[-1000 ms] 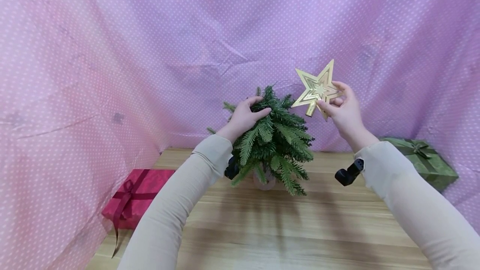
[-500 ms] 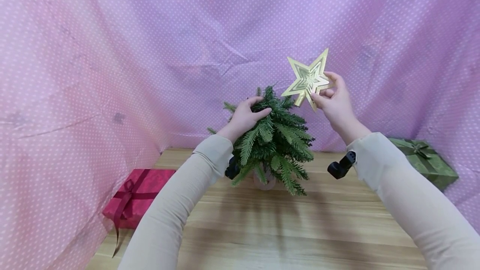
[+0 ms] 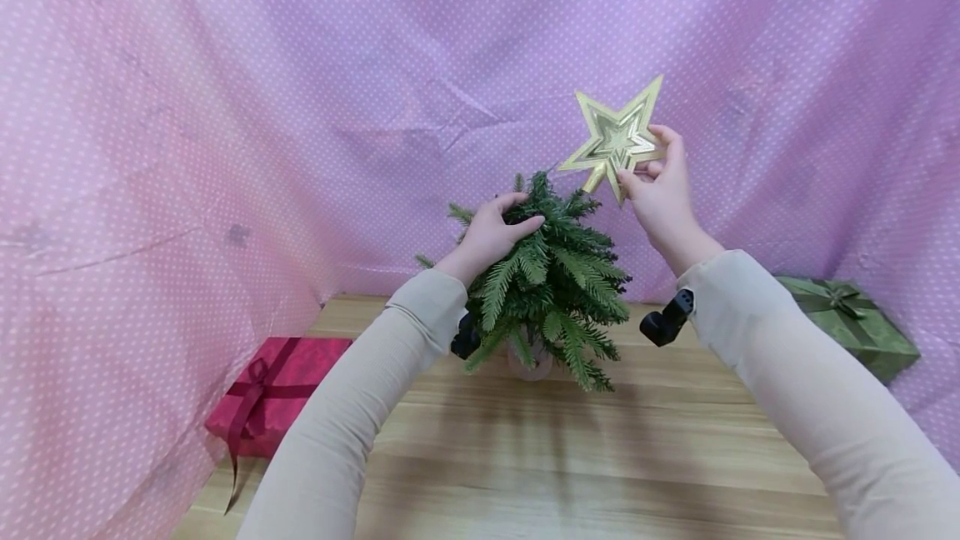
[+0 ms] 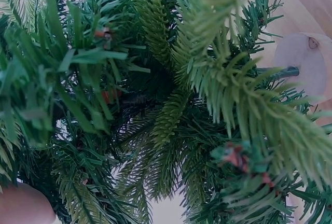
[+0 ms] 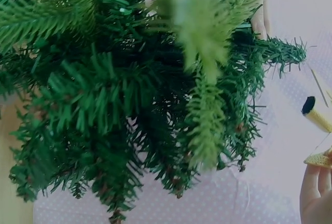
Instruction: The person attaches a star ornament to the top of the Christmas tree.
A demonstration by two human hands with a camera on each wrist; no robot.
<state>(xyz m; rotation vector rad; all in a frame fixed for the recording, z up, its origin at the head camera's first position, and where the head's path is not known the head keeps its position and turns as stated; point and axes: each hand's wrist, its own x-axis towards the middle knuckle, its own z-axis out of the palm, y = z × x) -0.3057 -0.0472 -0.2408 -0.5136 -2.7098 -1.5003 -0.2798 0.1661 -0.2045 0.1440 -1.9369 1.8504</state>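
Note:
A small artificial Christmas tree (image 3: pixel 551 282) stands upright on the table in the head view. Around its upper branches my left hand (image 3: pixel 491 233) holds on, thumb in front and fingertips partly hidden among the needles. To the right and above the treetop, my right hand (image 3: pixel 662 194) pinches a gold star tree topper (image 3: pixel 617 138) by its lower right side. The star leans, its hollow tube pointing down and left toward the top sprig. In the right wrist view the tube's dark opening (image 5: pixel 308 105) faces the tip (image 5: pixel 295 52) of the tree, a gap between them.
On the left of the wooden table (image 3: pixel 570 457) lies a red gift box (image 3: pixel 288 373) with a dark ribbon. A green gift box (image 3: pixel 862 332) sits at the right. Behind hangs a pink dotted cloth (image 3: pixel 420 65). The tree's round base (image 3: pixel 529 363) shows below its branches.
My right hand has carried the star leftward and upward, closer over the treetop. My left hand and the tree have stayed in place.

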